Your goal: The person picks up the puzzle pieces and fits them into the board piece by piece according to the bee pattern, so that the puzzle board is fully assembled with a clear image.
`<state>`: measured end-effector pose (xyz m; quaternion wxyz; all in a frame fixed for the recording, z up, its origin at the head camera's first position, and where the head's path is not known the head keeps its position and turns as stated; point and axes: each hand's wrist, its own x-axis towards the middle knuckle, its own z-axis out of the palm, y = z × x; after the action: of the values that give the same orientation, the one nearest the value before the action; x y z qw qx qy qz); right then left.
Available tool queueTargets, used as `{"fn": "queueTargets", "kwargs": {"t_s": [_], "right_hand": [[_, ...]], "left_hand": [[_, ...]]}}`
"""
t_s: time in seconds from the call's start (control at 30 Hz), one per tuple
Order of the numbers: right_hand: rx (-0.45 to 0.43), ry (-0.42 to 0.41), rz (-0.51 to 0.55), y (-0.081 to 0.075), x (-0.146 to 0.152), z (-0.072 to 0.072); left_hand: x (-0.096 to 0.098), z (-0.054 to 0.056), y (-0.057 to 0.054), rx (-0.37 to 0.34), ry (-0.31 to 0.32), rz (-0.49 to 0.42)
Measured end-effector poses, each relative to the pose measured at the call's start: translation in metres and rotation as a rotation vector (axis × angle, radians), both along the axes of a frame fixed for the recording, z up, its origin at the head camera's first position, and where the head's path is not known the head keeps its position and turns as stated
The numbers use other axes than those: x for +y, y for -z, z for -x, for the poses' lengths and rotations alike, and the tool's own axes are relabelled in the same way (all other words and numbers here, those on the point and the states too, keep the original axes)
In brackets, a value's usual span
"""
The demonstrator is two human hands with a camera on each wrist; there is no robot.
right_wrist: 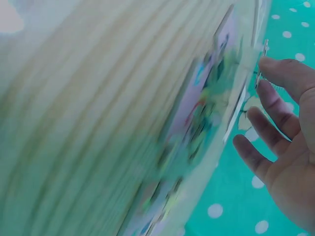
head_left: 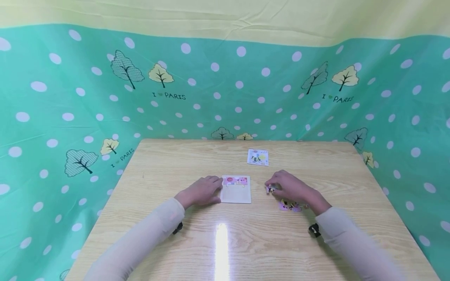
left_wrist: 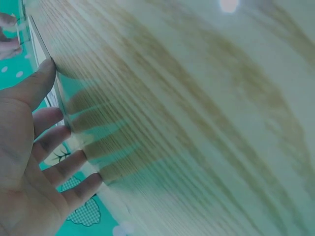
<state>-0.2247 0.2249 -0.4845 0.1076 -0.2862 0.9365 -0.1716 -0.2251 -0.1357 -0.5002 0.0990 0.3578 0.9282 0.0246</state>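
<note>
My left hand (head_left: pixel 203 190) rests at the left edge of a white square puzzle tray (head_left: pixel 236 196), with thumb and fingertips against that edge and the fingers fairly straight. Along the tray's top lie pink puzzle pieces (head_left: pixel 236 180) joined in a row; the lower part shows bare white. To the right of the tray, my right hand (head_left: pixel 290 187) pinches a small puzzle piece (head_left: pixel 269 190) between thumb and index finger, held off the table. Seen edge-on in the right wrist view, that piece (right_wrist: pixel 265 49) looks thin. Several loose puzzle pieces (head_left: pixel 289 206) lie below the right hand, partly hidden by the wrist.
A small picture card (head_left: pixel 258 157) with a bee-like figure lies behind the tray. The wooden table (head_left: pixel 168 164) reaches back to a green dotted cloth (head_left: pixel 197 93). A bright light reflection falls on the table's front.
</note>
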Motion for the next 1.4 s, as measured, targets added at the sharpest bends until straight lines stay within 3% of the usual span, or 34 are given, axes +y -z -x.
{"fn": "queueTargets", "kwargs": {"t_s": [0.4,0.7,1.4], "right_hand": [[0.028,-0.082,0.049,0.005,-0.056,0.005],[0.014,-0.134,0.042,0.010,-0.096,0.015],[0.029,-0.172,-0.016,0.010,-0.142,0.024]], "left_hand": [[-0.002,-0.002,0.009,-0.004,0.009,-0.003],[-0.002,0.000,0.007,0.005,0.008,0.008],[-0.002,0.003,0.006,0.040,0.017,0.012]]}}
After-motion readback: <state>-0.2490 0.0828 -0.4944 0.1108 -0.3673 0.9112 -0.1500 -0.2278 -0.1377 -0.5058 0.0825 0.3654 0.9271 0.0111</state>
